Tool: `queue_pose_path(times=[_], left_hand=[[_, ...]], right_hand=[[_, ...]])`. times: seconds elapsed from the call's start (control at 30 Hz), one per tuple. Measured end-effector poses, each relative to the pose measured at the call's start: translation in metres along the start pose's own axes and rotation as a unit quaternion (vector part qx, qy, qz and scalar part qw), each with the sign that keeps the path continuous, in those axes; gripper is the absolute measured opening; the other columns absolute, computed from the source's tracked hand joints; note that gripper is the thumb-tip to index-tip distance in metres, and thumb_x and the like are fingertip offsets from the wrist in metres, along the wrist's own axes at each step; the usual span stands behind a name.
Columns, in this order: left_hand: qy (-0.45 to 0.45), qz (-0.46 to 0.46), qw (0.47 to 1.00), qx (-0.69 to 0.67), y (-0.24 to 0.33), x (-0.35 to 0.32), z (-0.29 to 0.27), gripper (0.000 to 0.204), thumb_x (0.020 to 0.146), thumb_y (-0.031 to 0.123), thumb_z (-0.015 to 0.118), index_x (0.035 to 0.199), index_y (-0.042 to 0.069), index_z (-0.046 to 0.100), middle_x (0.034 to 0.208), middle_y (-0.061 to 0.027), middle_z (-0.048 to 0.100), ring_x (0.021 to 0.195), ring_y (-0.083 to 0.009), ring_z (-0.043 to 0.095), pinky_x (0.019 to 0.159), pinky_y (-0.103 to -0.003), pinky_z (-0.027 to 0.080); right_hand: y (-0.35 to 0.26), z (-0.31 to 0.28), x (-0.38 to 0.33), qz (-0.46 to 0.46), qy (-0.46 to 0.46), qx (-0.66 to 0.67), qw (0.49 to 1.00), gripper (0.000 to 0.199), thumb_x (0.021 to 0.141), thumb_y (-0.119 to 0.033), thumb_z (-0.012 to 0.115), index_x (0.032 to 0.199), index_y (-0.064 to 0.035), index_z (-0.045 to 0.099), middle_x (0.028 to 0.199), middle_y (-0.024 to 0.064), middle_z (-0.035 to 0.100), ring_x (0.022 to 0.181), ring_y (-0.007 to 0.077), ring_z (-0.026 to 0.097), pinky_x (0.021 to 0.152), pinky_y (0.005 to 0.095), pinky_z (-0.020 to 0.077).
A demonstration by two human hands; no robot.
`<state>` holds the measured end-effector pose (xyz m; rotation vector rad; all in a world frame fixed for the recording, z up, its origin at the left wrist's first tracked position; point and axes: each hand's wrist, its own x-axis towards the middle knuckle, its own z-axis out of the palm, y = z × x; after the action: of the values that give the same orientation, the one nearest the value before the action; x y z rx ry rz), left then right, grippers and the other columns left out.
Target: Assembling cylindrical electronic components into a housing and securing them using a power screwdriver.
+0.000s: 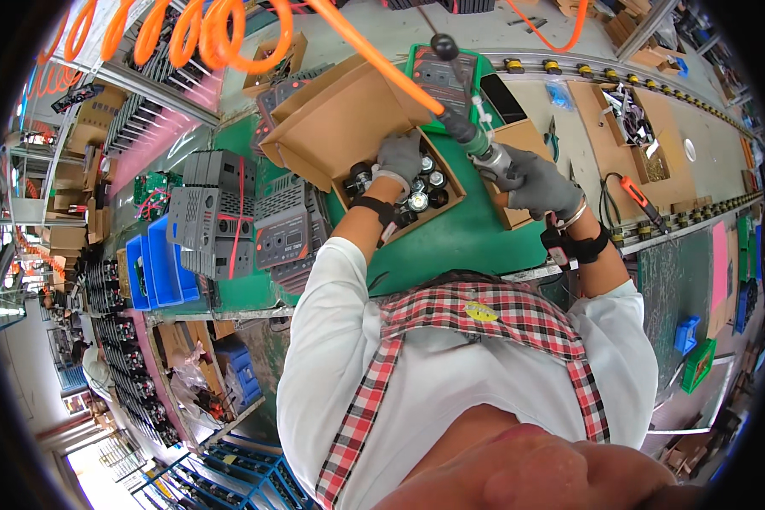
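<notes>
Green-topped assembly bench point(450, 242) beside a roller conveyor point(569, 68). An open cardboard box point(340, 119) of round black-and-silver parts point(416, 201) is set on it. The gloved left hand point(398, 157) is lowered into the box, fingers curled over the parts. A pneumatic screwdriver point(484, 153) with orange hose point(374, 55) is gripped by the gloved right hand point(540, 187), just right of the box.

Grey housings point(221, 212) stacked beside blue bins point(157, 272), orange-handled screwdriver point(642, 202) apart
</notes>
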<state>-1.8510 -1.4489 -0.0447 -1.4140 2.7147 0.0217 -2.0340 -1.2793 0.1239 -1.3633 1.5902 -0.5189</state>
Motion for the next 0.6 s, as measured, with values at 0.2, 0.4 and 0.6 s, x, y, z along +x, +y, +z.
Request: queue_pose_path(times=[0.2,0.4,0.6], left_hand=[[-0.032,0.006,0.991,-0.133,-0.01,0.004,0.016,0.025,0.076,0.023,0.052,0.098,0.012,0.055,0.093,-0.0112,0.06,0.084,-0.0281,0.059,0.07,-0.036,0.047],[0.02,0.071,0.982,-0.177,-0.013,0.018,0.024,0.021,0.077,0.022,0.051,0.093,0.009,0.058,0.089,-0.013,0.062,0.083,-0.0265,0.06,0.069,-0.036,0.049],[0.027,-0.03,0.996,-0.082,-0.003,0.013,-0.004,0.02,0.078,0.016,0.049,0.094,0.006,0.058,0.09,-0.0146,0.062,0.082,-0.0307,0.061,0.067,-0.04,0.049]], right_hand=[[0.004,0.007,0.016,-0.217,-0.031,-0.114,0.969,0.053,0.055,-0.016,0.063,0.106,-0.0098,0.052,0.074,0.0107,0.058,0.068,0.0267,0.057,0.062,0.034,0.0449],[0.018,-0.015,0.008,-0.206,0.007,-0.135,0.969,0.051,0.053,-0.016,0.062,0.103,-0.0084,0.053,0.084,0.0114,0.058,0.079,0.0278,0.056,0.067,0.0348,0.0446],[0.029,-0.02,0.004,-0.099,0.086,-0.055,0.99,0.056,0.056,-0.008,0.065,0.11,-0.0066,0.048,0.099,0.0081,0.053,0.083,0.0244,0.055,0.072,0.03,0.0445]])
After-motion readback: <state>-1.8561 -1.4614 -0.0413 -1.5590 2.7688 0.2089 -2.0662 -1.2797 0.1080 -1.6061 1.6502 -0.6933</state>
